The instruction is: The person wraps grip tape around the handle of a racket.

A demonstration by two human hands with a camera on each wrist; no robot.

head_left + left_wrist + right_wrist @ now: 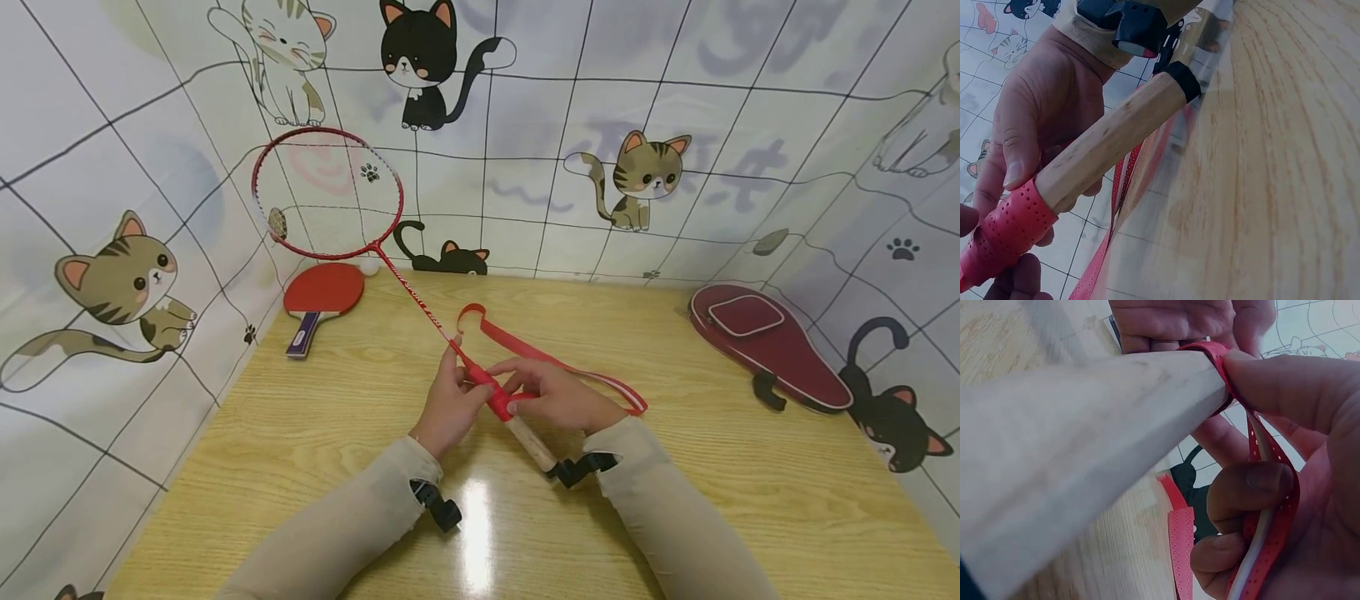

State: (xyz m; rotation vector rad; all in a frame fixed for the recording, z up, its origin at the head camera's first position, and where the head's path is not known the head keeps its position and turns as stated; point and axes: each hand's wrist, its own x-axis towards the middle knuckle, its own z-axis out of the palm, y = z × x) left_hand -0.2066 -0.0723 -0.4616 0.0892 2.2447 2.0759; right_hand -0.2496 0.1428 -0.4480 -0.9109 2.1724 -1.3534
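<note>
A red badminton racket (408, 290) slants across the middle, its head up against the back wall. Perforated red grip tape (1010, 231) wraps the upper handle, while the lower wooden handle (534, 443) is bare down to a black end cap (1183, 81). My left hand (453, 404) holds the racket at the top of the wrapped part, thumb on the tape. My right hand (558, 393) pinches the tape at the edge of the wrap, thumb pressed on it, and the loose strip (1272, 512) runs through its curled fingers. The tape's tail (540, 354) trails over the table beyond.
At the left back lies a red table tennis bat (324, 290) with a white ball (370, 268) beside it. A dark red racket case (765, 346) rests at the right. Cat-patterned cloth walls (525, 167) stand around the wooden table (360, 408).
</note>
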